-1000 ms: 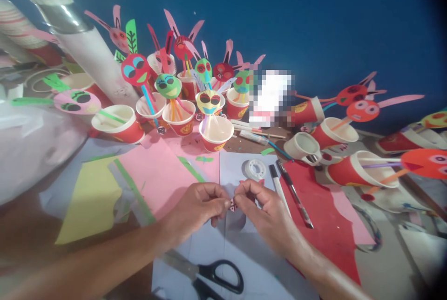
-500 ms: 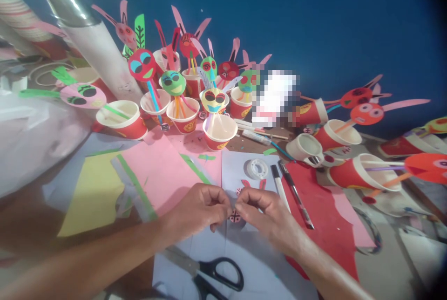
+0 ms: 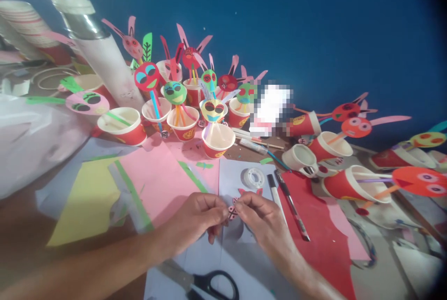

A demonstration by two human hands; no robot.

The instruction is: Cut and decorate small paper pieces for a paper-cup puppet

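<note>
My left hand (image 3: 195, 221) and my right hand (image 3: 260, 218) meet over a pale sheet of paper (image 3: 240, 262), and both pinch a small pink paper disc with black marks (image 3: 231, 212) between their fingertips. The fingers of both hands are curled in. Small red paper ear shapes (image 3: 249, 192) lie just beyond the disc, next to a roll of clear tape (image 3: 253, 177). Black-handled scissors (image 3: 206, 283) lie on the paper below my wrists.
Red paper cups with straw-mounted paper faces (image 3: 181, 104) crowd the back; more lie tipped at the right (image 3: 352, 181). Two pens (image 3: 286, 197) rest on red paper (image 3: 324, 230). Pink (image 3: 157, 174) and yellow (image 3: 87, 202) sheets lie at the left, by a foil-topped roll (image 3: 101, 57).
Both hands keep pinching the small disc and have turned it slightly between the fingertips. The view has tilted a little, so the whole scene sits lower in the frame.
</note>
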